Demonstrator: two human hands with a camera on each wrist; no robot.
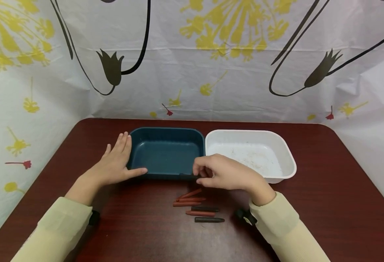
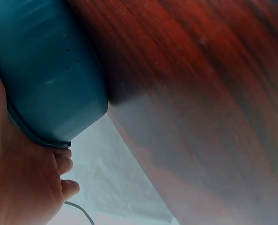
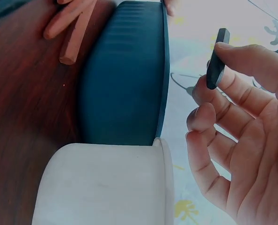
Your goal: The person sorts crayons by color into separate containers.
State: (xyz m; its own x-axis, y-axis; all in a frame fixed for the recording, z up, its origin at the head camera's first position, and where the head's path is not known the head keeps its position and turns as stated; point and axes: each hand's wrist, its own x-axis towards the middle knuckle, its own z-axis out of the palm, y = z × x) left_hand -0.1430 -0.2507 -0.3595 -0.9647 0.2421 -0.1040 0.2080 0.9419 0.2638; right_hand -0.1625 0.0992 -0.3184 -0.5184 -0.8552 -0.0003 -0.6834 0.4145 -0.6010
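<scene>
My right hand (image 1: 228, 173) pinches a black crayon (image 3: 217, 58) between thumb and fingertips, above the near right corner of the teal tray (image 1: 167, 156). In the right wrist view the other fingers curl loosely and touch nothing. My left hand (image 1: 113, 163) rests against the tray's left side, fingers straight along the rim and thumb over the near edge. The left wrist view shows this hand (image 2: 26, 183) beside the tray's outer wall (image 2: 54, 79). On the table in front of the tray lie several red crayons (image 1: 200, 214) and two black crayons (image 1: 209, 219).
A white tray (image 1: 288, 156) stands right beside the teal one, with small specks on its floor. Both are on a dark red wooden table (image 1: 139, 225). A patterned white cloth (image 1: 185, 83) hangs behind the table.
</scene>
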